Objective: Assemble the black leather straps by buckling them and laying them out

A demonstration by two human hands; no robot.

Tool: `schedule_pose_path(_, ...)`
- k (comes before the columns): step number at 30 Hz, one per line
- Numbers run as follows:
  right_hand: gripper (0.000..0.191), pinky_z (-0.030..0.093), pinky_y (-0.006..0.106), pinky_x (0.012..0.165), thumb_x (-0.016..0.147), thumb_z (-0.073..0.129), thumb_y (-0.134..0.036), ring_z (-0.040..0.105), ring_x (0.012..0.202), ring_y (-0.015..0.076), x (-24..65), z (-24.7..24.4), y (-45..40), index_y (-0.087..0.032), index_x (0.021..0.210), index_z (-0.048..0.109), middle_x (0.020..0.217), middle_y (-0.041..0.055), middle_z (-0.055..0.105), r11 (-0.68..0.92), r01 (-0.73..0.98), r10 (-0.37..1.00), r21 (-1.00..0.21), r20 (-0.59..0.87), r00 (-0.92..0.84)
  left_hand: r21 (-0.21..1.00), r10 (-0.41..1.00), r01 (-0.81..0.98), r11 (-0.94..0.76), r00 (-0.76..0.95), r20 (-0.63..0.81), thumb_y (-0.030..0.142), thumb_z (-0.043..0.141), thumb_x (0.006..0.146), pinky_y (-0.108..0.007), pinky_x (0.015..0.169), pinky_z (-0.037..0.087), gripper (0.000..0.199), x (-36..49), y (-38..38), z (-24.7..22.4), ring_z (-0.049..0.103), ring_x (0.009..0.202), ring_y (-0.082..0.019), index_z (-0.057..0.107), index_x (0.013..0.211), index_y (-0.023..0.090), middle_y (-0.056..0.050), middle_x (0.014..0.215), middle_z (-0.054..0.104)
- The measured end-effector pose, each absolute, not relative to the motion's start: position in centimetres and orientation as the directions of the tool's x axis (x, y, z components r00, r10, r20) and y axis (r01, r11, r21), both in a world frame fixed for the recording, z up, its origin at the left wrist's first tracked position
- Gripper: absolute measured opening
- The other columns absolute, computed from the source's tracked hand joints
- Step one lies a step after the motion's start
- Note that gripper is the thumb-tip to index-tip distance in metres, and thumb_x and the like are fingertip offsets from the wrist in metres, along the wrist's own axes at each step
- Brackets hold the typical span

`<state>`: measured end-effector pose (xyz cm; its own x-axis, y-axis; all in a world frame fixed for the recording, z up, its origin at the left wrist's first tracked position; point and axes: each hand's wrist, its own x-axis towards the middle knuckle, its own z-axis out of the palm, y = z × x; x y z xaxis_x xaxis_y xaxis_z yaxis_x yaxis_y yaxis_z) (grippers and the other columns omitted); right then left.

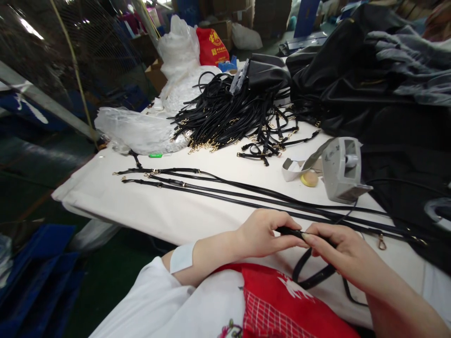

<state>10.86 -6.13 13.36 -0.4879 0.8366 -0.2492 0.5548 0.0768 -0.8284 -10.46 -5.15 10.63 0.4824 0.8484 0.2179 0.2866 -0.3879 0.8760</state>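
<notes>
Close in front of my body, my left hand (268,233) pinches one part of a black strap (312,277). My right hand (340,244) grips the same strap right beside it, thumb and fingers pressed together. From the hands the strap hangs in a loop over the red apron (271,291). Beyond them, several long black straps (239,192) with gold-coloured hardware lie stretched side by side across the white table (197,216). A gold snap hook (381,242) lies to the right of my right hand. My fingers hide the detail of the gripped part.
A big heap of black straps (225,108) with gold clips covers the table's back. Clear plastic bags (137,129) lie left of it. At right stand a grey tape dispenser-like device (341,169), a yellow roll (309,179) and black sheet material (338,80). Blue crates (38,277) sit below left.
</notes>
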Motion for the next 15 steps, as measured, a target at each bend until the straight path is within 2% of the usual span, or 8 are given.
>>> schedule_pose_path(3, 0.046, 0.036, 0.025, 0.052, 0.096, 0.044, -0.05, 0.047, 0.054, 0.0126, 11.1, 13.6, -6.0, -0.02, 0.064, 0.057, 0.057, -0.0011, 0.051, 0.086, 0.532, 0.85, -0.842, -0.216, -0.48, 0.864, 0.849, 0.326, -0.384, 0.493, 0.192, 0.044, 0.077, 0.077, -0.022, 0.071, 0.052, 0.035, -10.8, -5.0, 11.0, 0.07, 0.076, -0.014, 0.073, 0.094, 0.014, -0.006, 0.087, 0.076)
schedule_pose_path(7, 0.044, 0.038, 0.025, 0.056, 0.096, 0.044, -0.048, 0.05, 0.058, 0.0138, 11.2, 13.8, -6.2, -0.02, 0.064, 0.055, 0.06, -0.0004, 0.053, 0.115, 0.549, 0.851, -0.828, -0.203, -0.485, 0.856, 0.832, 0.344, -0.387, 0.53, 0.163, 0.043, 0.075, 0.079, -0.022, 0.072, 0.052, 0.033, -10.8, -5.1, 11.1, 0.07, 0.078, -0.014, 0.073, 0.095, 0.014, -0.006, 0.087, 0.077)
schedule_pose_path(12, 0.044, 0.037, 0.025, 0.054, 0.097, 0.044, -0.048, 0.049, 0.058, 0.0137, 10.5, 14.0, -6.3, -0.02, 0.065, 0.055, 0.06, -0.0005, 0.052, 0.149, 0.566, 0.843, -0.811, -0.195, -0.501, 0.859, 0.816, 0.273, -0.434, 0.523, 0.246, 0.04, 0.076, 0.079, -0.02, 0.068, 0.049, 0.03, -10.2, -5.3, 10.7, 0.068, 0.073, -0.013, 0.073, 0.091, 0.013, -0.006, 0.082, 0.076)
schedule_pose_path(15, 0.046, 0.038, 0.023, 0.051, 0.096, 0.046, -0.049, 0.049, 0.056, 0.0128, 10.3, 13.4, -6.4, -0.02, 0.062, 0.053, 0.058, -0.0008, 0.05, 0.176, 0.552, 0.848, -0.815, -0.159, -0.505, 0.85, 0.785, 0.268, -0.453, 0.573, 0.237, 0.042, 0.074, 0.081, -0.019, 0.066, 0.048, 0.032, -9.8, -5.4, 10.4, 0.066, 0.07, -0.012, 0.073, 0.09, 0.012, -0.006, 0.079, 0.075)
